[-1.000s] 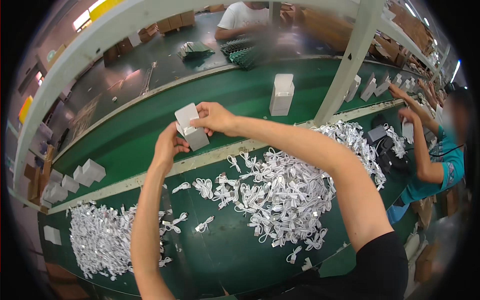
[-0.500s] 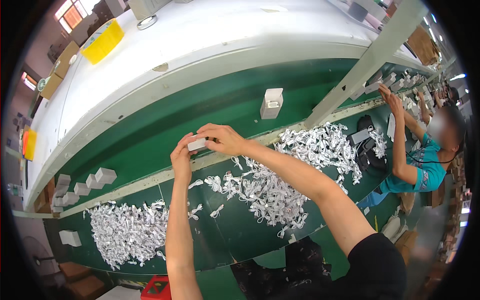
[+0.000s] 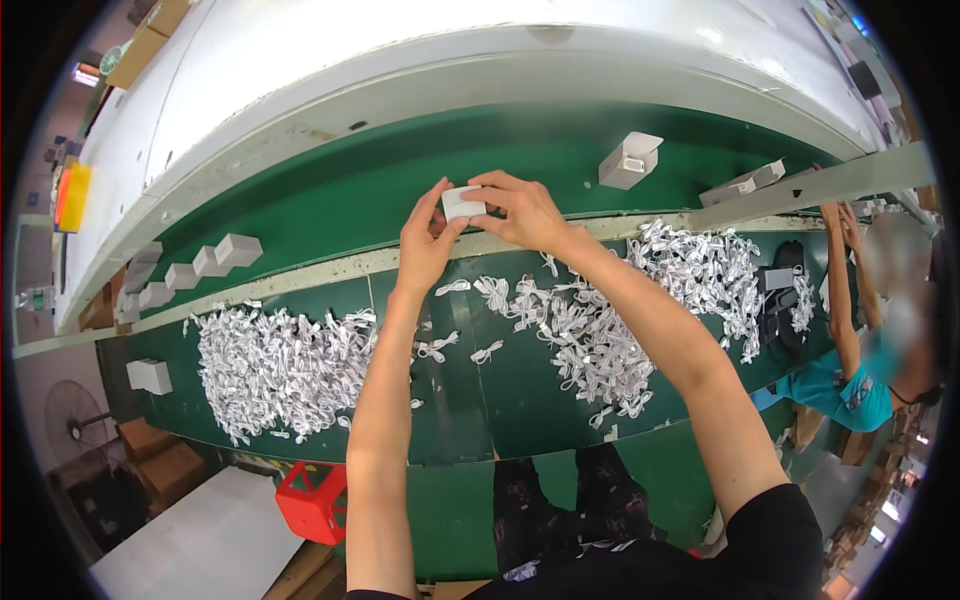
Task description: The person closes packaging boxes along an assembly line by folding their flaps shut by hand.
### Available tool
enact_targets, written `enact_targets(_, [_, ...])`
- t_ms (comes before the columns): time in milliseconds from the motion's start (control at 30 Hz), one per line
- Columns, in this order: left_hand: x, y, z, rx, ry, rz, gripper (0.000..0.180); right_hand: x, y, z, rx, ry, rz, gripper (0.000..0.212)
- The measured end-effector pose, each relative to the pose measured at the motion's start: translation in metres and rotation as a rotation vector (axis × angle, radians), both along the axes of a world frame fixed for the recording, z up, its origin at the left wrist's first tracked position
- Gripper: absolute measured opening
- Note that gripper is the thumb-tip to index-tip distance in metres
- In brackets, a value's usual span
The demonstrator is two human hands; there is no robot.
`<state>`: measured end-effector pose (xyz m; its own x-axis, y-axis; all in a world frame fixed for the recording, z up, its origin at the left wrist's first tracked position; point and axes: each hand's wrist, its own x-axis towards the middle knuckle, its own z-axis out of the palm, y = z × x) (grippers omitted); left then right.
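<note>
A small white box (image 3: 463,204) is held between my two hands above the green conveyor belt (image 3: 340,190). My left hand (image 3: 428,240) grips the box's left side, with thumb and fingers closed on it. On the other side my right hand (image 3: 525,210) holds it with thumb and fingertips. Below my forearms lie two heaps of bundled white cables, a left heap (image 3: 285,370) and a right heap (image 3: 600,350), with a few loose cable bundles (image 3: 487,352) between them. Further right on the belt stands a white box with its flap up (image 3: 628,162), something white inside.
Several closed white boxes (image 3: 238,250) sit at the belt's left end, and another (image 3: 150,376) lies on the near table. A metal post (image 3: 820,185) crosses at the right, where a co-worker in a teal shirt (image 3: 865,395) reaches in. A red stool (image 3: 312,500) stands below.
My view has shifted, so the surroundings sit differently in it. The white box has turned in my hands, showing a broader face. Another box with raised flaps now shows clearly near the post.
</note>
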<state>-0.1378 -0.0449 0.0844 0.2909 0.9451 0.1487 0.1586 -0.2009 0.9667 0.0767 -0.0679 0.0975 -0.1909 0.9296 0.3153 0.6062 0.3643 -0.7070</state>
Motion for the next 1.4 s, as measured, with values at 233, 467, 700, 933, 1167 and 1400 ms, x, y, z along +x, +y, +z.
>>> enact_targets(233, [-0.011,0.014,-0.01,0.018,0.016,0.043,0.05,-0.021,0.012,-0.01,0.159,0.045,-0.046,0.028])
enact_targets(467, [-0.026,0.018,-0.017,-0.164,-0.081,0.015,0.047,-0.041,-0.001,-0.013,0.255,-0.234,-0.094,0.037])
enact_targets(700, [-0.026,0.017,-0.013,-0.242,-0.243,0.043,0.044,-0.046,0.008,-0.016,0.066,0.005,-0.053,0.042])
enact_targets(933, [-0.036,0.017,-0.015,-0.243,-0.242,0.107,0.045,-0.061,-0.002,-0.008,0.199,-0.477,0.022,0.076])
enact_targets(1167, [-0.048,0.024,-0.019,-0.216,-0.192,0.146,0.044,-0.079,-0.001,0.014,0.081,-0.584,0.063,0.08])
enact_targets(1400, [-0.02,-0.005,0.037,0.207,0.339,0.434,0.039,0.017,-0.079,0.031,0.129,0.058,-0.359,0.037])
